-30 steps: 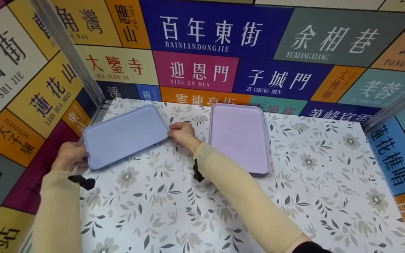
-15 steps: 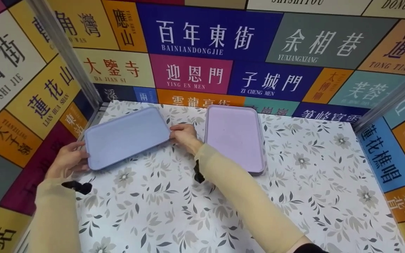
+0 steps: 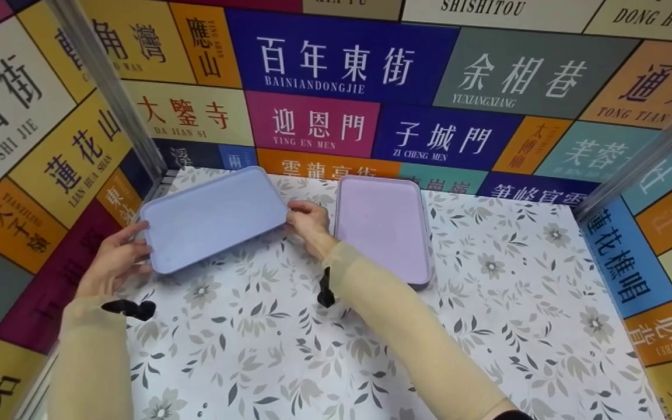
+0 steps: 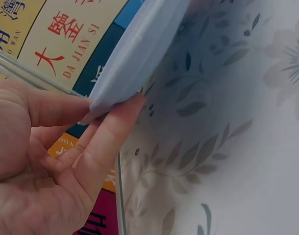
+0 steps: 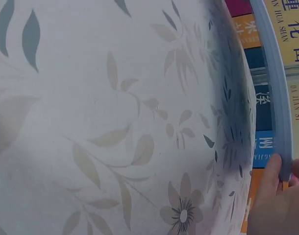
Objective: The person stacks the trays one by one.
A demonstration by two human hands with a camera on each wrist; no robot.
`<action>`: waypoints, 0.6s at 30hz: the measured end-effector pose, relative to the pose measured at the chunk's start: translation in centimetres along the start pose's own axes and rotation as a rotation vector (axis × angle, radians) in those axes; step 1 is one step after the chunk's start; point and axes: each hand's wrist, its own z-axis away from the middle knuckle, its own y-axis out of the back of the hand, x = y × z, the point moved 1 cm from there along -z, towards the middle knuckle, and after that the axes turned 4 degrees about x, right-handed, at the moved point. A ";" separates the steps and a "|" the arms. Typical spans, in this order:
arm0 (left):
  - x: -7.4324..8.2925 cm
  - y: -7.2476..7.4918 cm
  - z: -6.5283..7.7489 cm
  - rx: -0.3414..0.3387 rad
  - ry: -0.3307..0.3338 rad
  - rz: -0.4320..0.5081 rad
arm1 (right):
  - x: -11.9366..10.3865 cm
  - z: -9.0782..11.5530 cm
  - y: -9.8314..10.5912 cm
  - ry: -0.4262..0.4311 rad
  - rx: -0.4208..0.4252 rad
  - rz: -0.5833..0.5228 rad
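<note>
A shallow light-blue rectangular tray [image 3: 216, 219] is held up at the far left of the table, slanted in the head view. My left hand [image 3: 115, 256] pinches its left end. In the left wrist view, the thumb lies on one side of the tray's edge [image 4: 135, 56] and the fingers on the other. My right hand [image 3: 311, 226] pinches the right end near the corner. The right wrist view shows a gap between the tray's side [image 5: 277, 73] and the tabletop. Right of that hand lies a lilac tray [image 3: 381, 227], lengthwise away from me.
The table wears a white cloth [image 3: 242, 350] printed with grey leaves and flowers. Panels with colourful street-name signs [image 3: 336, 58] stand behind and at both sides. A metal post [image 3: 117, 96] marks the back left corner, close to the blue tray.
The blue tray has risen a little off the table with both hands on it. The left fingers now sit higher along its end. The head view has shifted slightly; the lilac tray stays put.
</note>
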 end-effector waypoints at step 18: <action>1.8 -4.5 -0.2 0.031 -0.106 0.145 | 0.2 4.6 -3.5 0.124 0.277 0.068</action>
